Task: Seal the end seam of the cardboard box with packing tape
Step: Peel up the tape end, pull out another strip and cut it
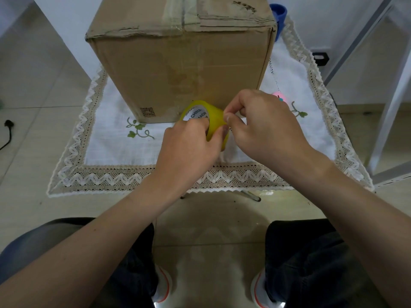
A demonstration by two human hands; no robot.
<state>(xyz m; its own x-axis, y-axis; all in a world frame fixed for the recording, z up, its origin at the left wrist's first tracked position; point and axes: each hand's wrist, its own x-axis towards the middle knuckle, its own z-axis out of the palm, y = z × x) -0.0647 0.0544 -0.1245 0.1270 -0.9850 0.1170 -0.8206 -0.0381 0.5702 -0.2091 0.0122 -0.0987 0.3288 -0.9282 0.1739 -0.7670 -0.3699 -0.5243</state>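
Observation:
A tall brown cardboard box (180, 70) stands upright on a small table, its top flaps closed with old tape along the middle seam. In front of its lower edge I hold a yellow roll of packing tape (210, 117). My left hand (189, 145) grips the roll, fingers reaching into its white core. My right hand (264, 127) pinches at the roll's outer surface with thumb and fingertips, at the right side of the roll. No length of loose tape is visible.
A white tablecloth with lace border (111, 172) covers the table. A pink object (280, 98) lies behind my right hand, and a blue object (279, 16) sits behind the box's right corner. A metal frame (391, 107) stands at right. My knees are below.

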